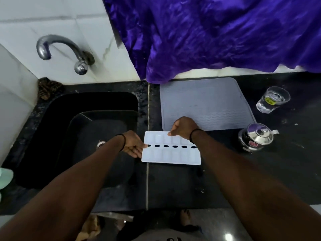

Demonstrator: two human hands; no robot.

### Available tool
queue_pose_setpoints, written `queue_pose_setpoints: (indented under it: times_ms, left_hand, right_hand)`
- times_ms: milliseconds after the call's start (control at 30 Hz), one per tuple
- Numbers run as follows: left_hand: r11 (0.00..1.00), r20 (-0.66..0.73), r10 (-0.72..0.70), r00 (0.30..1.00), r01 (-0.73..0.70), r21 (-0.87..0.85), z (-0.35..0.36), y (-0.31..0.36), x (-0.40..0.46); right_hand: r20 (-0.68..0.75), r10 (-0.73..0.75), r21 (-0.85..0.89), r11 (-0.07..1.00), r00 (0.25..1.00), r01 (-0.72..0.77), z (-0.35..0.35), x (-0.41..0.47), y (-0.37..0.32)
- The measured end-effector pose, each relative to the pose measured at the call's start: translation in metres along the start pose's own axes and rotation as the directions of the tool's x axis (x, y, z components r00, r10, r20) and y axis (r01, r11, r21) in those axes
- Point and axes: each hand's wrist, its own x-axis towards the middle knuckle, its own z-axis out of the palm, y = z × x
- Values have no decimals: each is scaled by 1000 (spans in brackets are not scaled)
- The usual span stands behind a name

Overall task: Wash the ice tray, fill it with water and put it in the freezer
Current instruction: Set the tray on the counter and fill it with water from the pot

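Left hand (133,146) holds the tray's (171,156) left edge, right hand (184,128) pinches its top rim at frame centre, likely lifting it toward the sink (52,119)

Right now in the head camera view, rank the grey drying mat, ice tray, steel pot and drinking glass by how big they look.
1. grey drying mat
2. ice tray
3. steel pot and drinking glass: they look too alike to rank.
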Motion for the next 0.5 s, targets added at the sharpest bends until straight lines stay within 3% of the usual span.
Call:
queue_pose_setpoints:
  times_ms: [200, 367, 500]
  left_hand:
    - [996, -17, -78, 997, 79, 40, 19, 9, -5]
    - [967, -48, -177, 983, 182, 178, 16, 13, -12]
    - [900, -164, -196, 967, 244, 361, 8, 40, -22]
  right_hand:
    - [-18, -43, -77, 996, 999, 42, -3, 3, 10]
    - [-32, -55, -134, 990, 998, 50, 2, -1, 9]
    - [-116, -104, -57, 994, 988, 98, -7, -9, 6]
